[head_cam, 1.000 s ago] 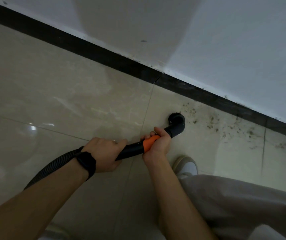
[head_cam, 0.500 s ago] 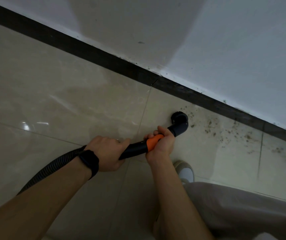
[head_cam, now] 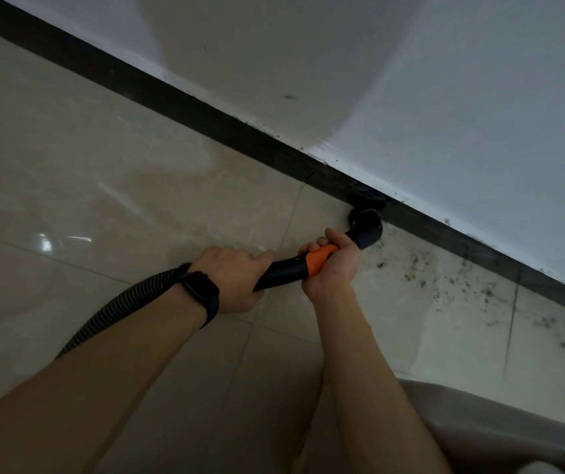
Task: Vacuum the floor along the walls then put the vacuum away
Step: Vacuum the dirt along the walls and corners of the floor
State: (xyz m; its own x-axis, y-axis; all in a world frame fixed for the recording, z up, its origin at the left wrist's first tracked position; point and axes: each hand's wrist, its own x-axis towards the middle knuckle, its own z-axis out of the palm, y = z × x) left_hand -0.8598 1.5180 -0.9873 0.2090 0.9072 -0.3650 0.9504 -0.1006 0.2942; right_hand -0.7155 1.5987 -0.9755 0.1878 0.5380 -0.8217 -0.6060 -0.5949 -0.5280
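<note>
A black vacuum wand (head_cam: 283,270) with an orange collar (head_cam: 318,260) ends in a bent elbow nozzle (head_cam: 366,224) whose round brush sits against the dark baseboard (head_cam: 226,124). My right hand (head_cam: 334,266) grips the wand at the orange collar. Further back, where the ribbed black hose (head_cam: 120,307) joins, my left hand (head_cam: 235,280) curls round the wand. A black watch is on my left wrist. Dark crumbs of dirt (head_cam: 445,278) lie scattered on the beige floor tiles (head_cam: 103,206) to the right of the nozzle.
The white wall (head_cam: 411,80) runs diagonally from upper left to lower right above the baseboard. My grey trouser leg (head_cam: 500,432) fills the lower right corner. The hose trails off to the lower left.
Both hands have pushed the wand forward and to the right, so the nozzle brush went from the open tile up against the baseboard. My shoe has dropped out of view.
</note>
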